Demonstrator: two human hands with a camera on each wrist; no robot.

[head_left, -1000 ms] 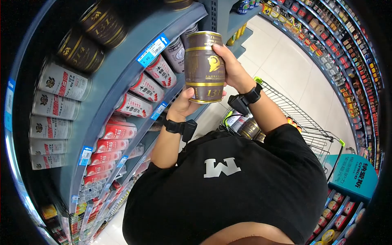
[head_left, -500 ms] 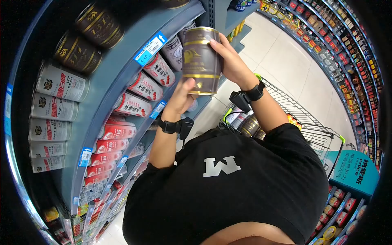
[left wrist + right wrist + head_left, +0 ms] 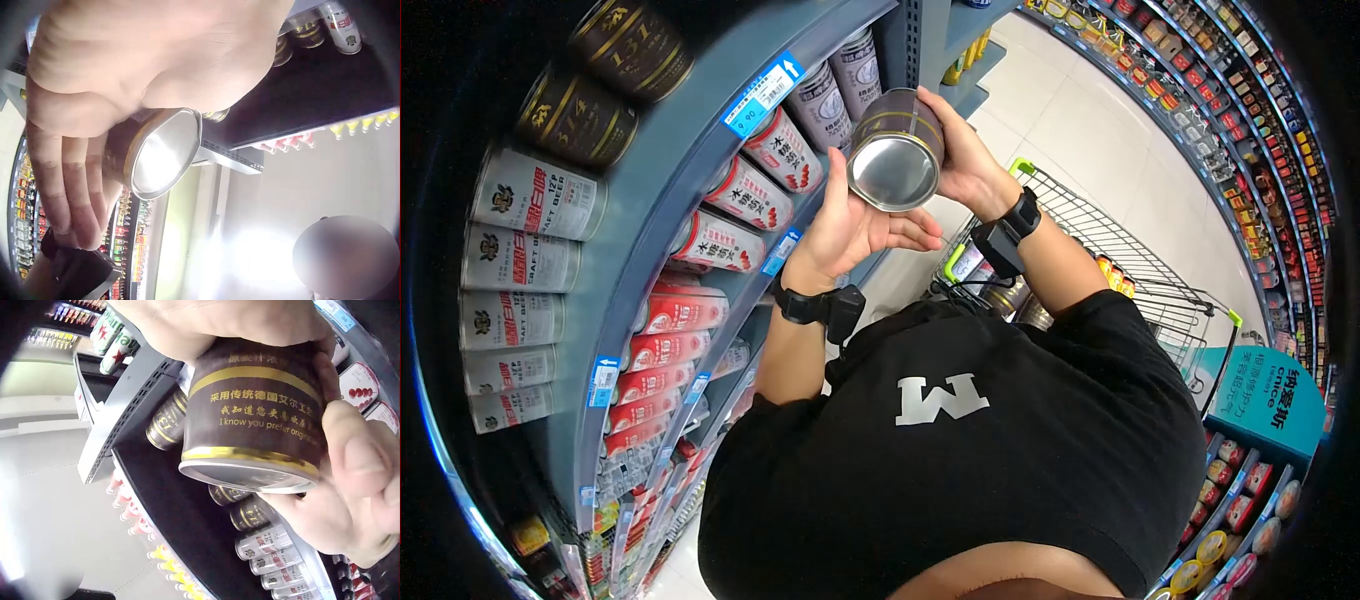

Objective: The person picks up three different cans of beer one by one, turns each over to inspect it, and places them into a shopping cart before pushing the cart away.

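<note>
A dark brown beer can (image 3: pixel 900 122) with gold bands is tilted so that its bare silver end faces the camera in the head view. My right hand (image 3: pixel 972 165) grips its side, and gold lettering shows on the can (image 3: pixel 256 412) in the right wrist view. My left hand (image 3: pixel 858 228) lies just below the can, palm up, with its fingers extended and the thumb standing beside the silver end. In the left wrist view the palm of the left hand (image 3: pixel 137 69) hides part of the can (image 3: pixel 164 156).
At the left, a shelf holds similar brown cans (image 3: pixel 580 118), white-and-red beer cans (image 3: pixel 535 195) and cans with red fruit prints (image 3: pixel 750 190). A wire shopping cart (image 3: pixel 1135 235) with goods in it stands at the right. Curved shelves (image 3: pixel 1200 130) run beyond it.
The can has tipped from showing its printed side to showing its silver end, and sits slightly lower. My left hand has let go of its lower end and spread its fingers beneath.
</note>
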